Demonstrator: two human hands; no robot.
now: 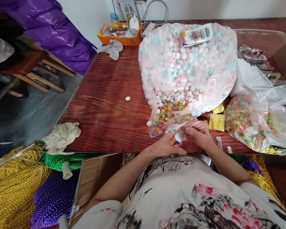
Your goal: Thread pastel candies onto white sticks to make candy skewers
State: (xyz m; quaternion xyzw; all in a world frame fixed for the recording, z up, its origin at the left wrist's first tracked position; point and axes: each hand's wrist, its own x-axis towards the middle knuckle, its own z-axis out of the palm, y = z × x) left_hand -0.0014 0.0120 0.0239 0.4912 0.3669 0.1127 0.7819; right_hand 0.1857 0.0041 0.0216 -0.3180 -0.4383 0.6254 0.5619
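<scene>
My left hand [165,146] and my right hand [198,133] meet at the near edge of the wooden table [105,105]. Between them they pinch a small clear packet [176,139] holding a few coloured pieces. Just beyond the hands lies a big clear bag [186,66] full of pastel pink, white and blue candies, with coloured ring-shaped pieces at its near end. Gold foil packets [216,121] lie right of my right hand.
A second clear bag of coloured rings [246,124] sits at the right. A lone white candy [128,98] lies mid-table. A rag [62,136], gold, green and purple bead strings [16,184], a cardboard box [95,178], an orange tray [120,33] and a clear bin [271,51] surround the table.
</scene>
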